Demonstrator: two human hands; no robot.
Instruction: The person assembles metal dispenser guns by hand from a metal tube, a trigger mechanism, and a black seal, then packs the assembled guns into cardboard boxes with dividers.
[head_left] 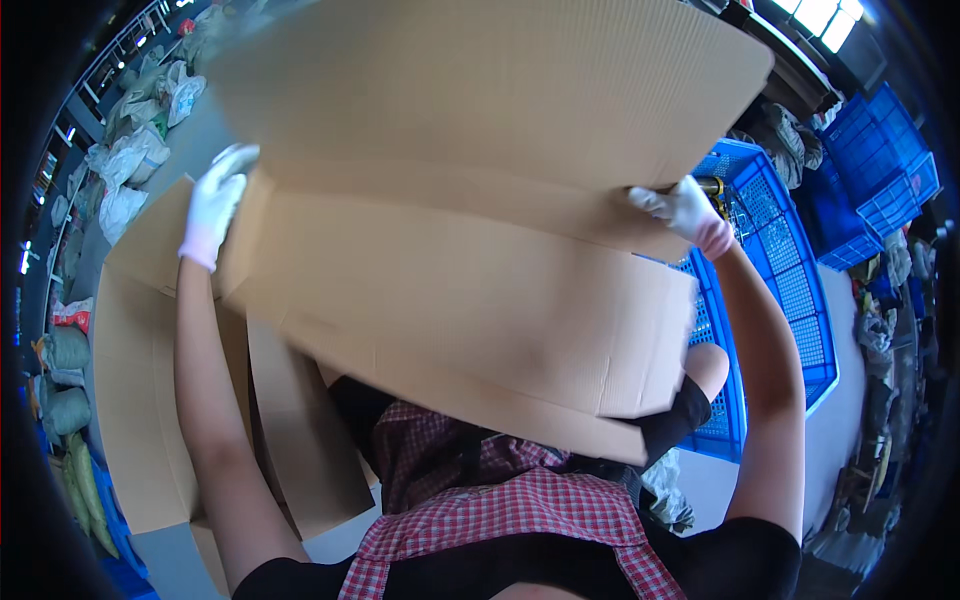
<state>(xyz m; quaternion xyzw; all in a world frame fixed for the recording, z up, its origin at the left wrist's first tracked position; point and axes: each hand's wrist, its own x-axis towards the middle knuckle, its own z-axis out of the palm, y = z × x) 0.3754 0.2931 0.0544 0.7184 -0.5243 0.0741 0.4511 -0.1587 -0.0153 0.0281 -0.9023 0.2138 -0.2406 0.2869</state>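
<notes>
A large brown cardboard sheet [470, 270], creased into panels and partly folded, is held up in front of my lap. My left hand [217, 200], in a white glove with a pinkish cuff, is closed at its left edge; the fingers blur and are partly hidden. At the right edge my right hand [685, 210], gloved alike, grips the cardboard near a fold, its thumb on the inner face. Below my left forearm an open cardboard box [145, 370] stands with its flaps spread.
Blue plastic crates [780, 270] stand at my right, one with metal pieces inside. More blue crates [875, 170] are stacked beyond. Filled sacks [130, 160] line the left side. Bags and clutter [880, 330] run along the far right. A checked apron [520, 510] covers my lap.
</notes>
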